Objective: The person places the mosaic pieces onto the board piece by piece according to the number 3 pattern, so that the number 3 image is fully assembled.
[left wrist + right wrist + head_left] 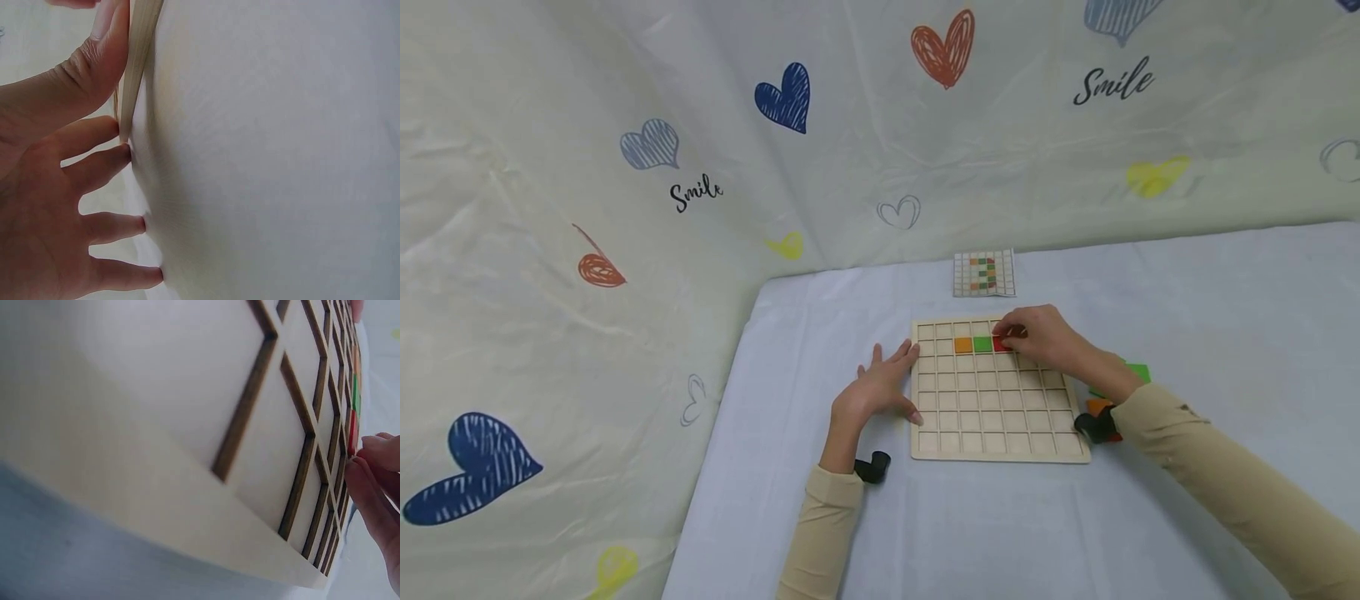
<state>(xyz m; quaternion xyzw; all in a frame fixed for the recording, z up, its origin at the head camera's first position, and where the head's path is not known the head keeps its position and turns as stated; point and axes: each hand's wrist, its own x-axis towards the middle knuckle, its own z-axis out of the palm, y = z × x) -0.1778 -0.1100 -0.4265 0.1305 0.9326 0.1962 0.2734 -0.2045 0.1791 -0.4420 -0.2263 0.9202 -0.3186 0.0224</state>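
A square wooden grid board (973,421) lies on the white-covered table. In its upper rows an orange tile (963,345), a green tile (982,344) and a red tile (998,343) sit side by side. My right hand (1045,335) reaches over the board and pinches the red tile at its right end, thumb and fingertips close together; the fingers partly cover it from above. Along the board's left side my left hand (877,388) is spread wide. In the left wrist view its thumb (94,72) rests against the board's edge, and its other fingertips touch down farther along.
Behind the board lies a printed pattern card (984,273) with coloured squares. Beside the right forearm are green pieces (1138,372) and orange pieces (1097,407), partly hidden by the arm. A curtain (842,167) with printed hearts hangs at the back and left.
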